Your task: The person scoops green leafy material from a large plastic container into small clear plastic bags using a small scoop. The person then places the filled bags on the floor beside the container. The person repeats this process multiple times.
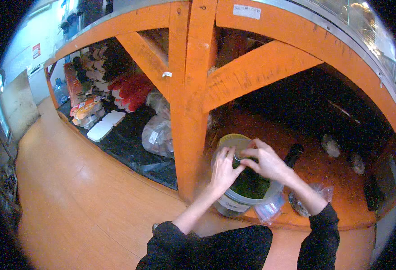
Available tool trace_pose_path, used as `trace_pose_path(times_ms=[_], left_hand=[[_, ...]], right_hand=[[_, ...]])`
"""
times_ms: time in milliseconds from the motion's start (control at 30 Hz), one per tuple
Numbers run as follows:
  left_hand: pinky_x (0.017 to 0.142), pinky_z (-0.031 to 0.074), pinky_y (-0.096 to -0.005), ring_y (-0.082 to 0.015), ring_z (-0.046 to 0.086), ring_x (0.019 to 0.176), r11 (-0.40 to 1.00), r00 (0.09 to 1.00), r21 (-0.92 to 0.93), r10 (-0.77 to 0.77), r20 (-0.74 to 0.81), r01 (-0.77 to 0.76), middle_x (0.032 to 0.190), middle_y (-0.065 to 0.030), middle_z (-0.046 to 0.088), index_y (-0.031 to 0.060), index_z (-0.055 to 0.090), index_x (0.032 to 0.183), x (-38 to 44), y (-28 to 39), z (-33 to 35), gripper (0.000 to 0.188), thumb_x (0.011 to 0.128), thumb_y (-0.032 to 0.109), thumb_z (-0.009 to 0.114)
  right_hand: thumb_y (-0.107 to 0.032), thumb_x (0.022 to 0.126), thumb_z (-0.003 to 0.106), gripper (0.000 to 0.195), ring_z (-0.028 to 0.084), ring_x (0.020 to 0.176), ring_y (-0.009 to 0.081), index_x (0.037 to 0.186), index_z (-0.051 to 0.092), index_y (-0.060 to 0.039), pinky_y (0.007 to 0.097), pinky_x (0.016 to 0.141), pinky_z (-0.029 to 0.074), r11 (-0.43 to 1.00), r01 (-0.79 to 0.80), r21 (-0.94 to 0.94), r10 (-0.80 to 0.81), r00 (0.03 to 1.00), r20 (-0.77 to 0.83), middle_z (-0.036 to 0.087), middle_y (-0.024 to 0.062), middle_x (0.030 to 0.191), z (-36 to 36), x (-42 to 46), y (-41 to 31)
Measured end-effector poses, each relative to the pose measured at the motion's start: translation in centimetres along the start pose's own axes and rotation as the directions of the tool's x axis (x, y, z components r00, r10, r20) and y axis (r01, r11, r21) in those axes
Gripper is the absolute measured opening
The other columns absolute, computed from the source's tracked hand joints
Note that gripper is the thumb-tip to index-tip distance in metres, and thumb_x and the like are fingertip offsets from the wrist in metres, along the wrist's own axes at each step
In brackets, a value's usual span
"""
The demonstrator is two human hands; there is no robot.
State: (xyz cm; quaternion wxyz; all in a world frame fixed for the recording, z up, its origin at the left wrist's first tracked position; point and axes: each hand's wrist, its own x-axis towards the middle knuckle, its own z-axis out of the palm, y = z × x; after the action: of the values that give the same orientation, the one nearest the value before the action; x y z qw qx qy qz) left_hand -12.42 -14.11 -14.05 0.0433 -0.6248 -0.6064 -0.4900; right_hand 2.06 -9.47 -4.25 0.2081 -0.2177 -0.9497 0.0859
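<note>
Both my hands are over a translucent plastic bucket (230, 201) that holds a dark green mass (252, 185) and stands against the orange wooden post. My left hand (224, 168) reaches over the bucket's left part, fingers bent, near a small round object with a pale rim (237, 156). My right hand (263, 160) has thumb and fingers curled at the same small object, seemingly pinching its edge; what it is cannot be told. Dark sleeves cover both forearms. A clear plastic bag (270, 209) with something blue and pink touches the bucket's front right side.
An orange wooden post (188, 101) with diagonal braces rises behind the bucket. On the lower shelf at left lie a white flat box (106, 126), a filled clear bag (157, 135) and red-and-white stacked items (130, 91). Right of the bucket is a round transparent container (299, 204).
</note>
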Motion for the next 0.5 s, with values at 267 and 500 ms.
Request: trace_pose_path(times_ms=[267, 500], left_hand=[[0.082, 0.046, -0.0411, -0.0347, 0.059, 0.093, 0.986, 0.995, -0.15, -0.084, -0.059, 0.074, 0.099, -0.0207, 0.06, -0.0008, 0.055, 0.103, 0.5, 0.7, -2.4, 0.048, 0.071, 0.03, 0.072], [0.068, 0.049, -0.0365, -0.0334, 0.062, 0.074, 0.943, 0.979, -0.265, -0.193, 0.059, 0.202, 0.075, -0.0159, 0.061, 0.0011, 0.049, 0.08, 0.7, 1.5, -4.0, 0.02, 0.075, 0.01, 0.067]], right_hand=[[-0.008, 0.07, 0.064, 0.014, 0.044, 0.105, 0.03, 0.084, 0.067, -0.0089, 0.0456, 0.083, 0.038, 0.942, -0.047, -0.332, 0.006, 0.992, -0.125, 0.05, 0.0135, 0.107, 0.7, 1.5, -1.0], [-0.003, 0.073, 0.06, 0.012, 0.055, 0.084, 0.0365, 0.086, 0.057, -0.0033, 0.0423, 0.07, 0.047, 0.991, 0.094, -0.095, -0.108, 0.982, -0.156, 0.052, 0.0171, 0.092, 0.0, 0.4, -1.8]])
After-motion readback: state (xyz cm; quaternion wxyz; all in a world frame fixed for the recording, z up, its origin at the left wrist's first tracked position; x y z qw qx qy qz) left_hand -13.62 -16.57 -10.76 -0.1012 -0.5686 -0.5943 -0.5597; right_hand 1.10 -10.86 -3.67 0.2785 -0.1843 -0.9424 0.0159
